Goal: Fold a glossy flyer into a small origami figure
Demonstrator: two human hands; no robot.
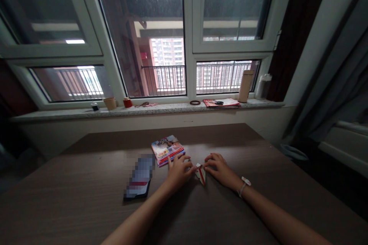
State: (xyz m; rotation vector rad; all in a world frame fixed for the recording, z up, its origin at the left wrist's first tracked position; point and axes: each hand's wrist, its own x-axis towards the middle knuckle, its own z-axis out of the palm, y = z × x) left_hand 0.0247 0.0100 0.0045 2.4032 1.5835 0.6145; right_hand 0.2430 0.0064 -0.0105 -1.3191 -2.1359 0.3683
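A small folded paper [201, 176], pale with a red stripe, tapers to a point toward me just above the table. My left hand [179, 169] has its thumb and fingertips at the paper's left upper corner, closed in a pinch. On the opposite corner, the fingers of my right hand [220, 169] are bent and pinch the edge. A white bracelet [244, 187] circles my right wrist. Behind my left hand lies a stack of colourful printed papers [165, 147], partly covered by its fingers. The paper's underside is hidden.
A dark-edged phone [140, 178], its screen pixelated, lies left of my left hand on the brown table [86, 176]. The stone windowsill [169, 110] beyond holds a paper cup [110, 103], scissors [142, 104], a red-covered stack [221, 102] and a tan bottle [245, 86].
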